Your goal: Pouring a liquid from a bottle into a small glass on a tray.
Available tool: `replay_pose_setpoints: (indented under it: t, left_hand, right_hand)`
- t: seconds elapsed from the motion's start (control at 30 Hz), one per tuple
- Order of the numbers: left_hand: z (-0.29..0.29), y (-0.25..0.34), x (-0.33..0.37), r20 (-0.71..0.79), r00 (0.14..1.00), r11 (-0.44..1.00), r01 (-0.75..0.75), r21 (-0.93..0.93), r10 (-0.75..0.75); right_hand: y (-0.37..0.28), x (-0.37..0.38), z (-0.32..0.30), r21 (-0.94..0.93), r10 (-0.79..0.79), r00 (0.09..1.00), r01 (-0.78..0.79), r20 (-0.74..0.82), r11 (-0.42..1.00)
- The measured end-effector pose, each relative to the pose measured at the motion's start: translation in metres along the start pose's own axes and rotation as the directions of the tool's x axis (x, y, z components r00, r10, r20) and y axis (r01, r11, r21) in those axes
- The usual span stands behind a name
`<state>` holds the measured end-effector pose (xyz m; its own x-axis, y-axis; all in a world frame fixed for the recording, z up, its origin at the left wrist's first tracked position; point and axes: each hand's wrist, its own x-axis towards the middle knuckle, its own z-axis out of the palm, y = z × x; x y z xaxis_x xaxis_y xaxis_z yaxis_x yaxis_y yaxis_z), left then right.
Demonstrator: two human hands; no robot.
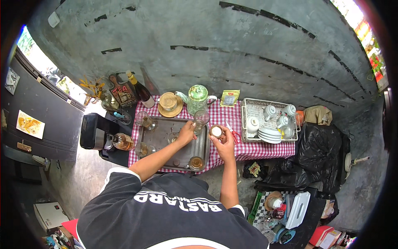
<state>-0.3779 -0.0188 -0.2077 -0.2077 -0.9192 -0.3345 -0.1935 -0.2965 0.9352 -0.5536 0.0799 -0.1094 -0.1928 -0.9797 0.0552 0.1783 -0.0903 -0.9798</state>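
Observation:
My left hand [188,133] is closed on the side of a clear glass [202,118], held over the right part of a dark metal tray [163,124]. To its right, my right hand [225,145] grips a small round brown bowl [212,135] with something white inside, just off the tray's right edge. Other glasses with a little brown liquid stand on the tray: one at the far left [148,122], one at the near left [142,150] and one at the near right [196,162]. Another glass [173,137] is partly covered by my left forearm.
A green patterned pitcher [197,98] and a yellow packet [229,98] stand behind on the checked cloth [259,150]. Red-handled scissors [236,136] lie beside a white basket [243,120] of cups and saucers. At left are a dark bottle [144,94] and a black machine [92,132].

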Motion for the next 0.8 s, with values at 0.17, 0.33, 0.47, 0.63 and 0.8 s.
replay_pose_setpoints:
  t: [0.17,0.33,0.47,0.63,0.8]
  left_hand:
    - [0.005,0.052,-0.02,-0.008,0.995,0.995,-0.095,0.028,0.095]
    - [-0.024,0.081,-0.043,-0.032,0.981,0.981,-0.194,-0.021,0.194]
    - [-0.053,0.093,-0.06,-0.012,0.985,0.981,-0.17,-0.089,0.17]
    - [-0.101,0.112,-0.082,0.025,0.987,0.987,-0.159,-0.001,0.159]
    - [-0.14,0.133,-0.102,0.015,0.964,0.947,-0.265,0.181,0.267]
  right_hand:
    - [-0.021,0.005,0.01,-0.068,-0.027,0.999,0.028,0.028,0.997]
    - [-0.043,0.01,0.035,-0.105,-0.099,0.988,0.111,0.118,0.988]
    - [-0.065,0.012,0.055,-0.168,-0.107,0.974,0.141,0.198,0.976]
    - [-0.072,0.011,0.083,-0.229,-0.124,0.942,0.201,0.312,0.952]
    - [-0.082,0.006,0.112,-0.247,-0.176,0.923,0.269,0.341,0.931]
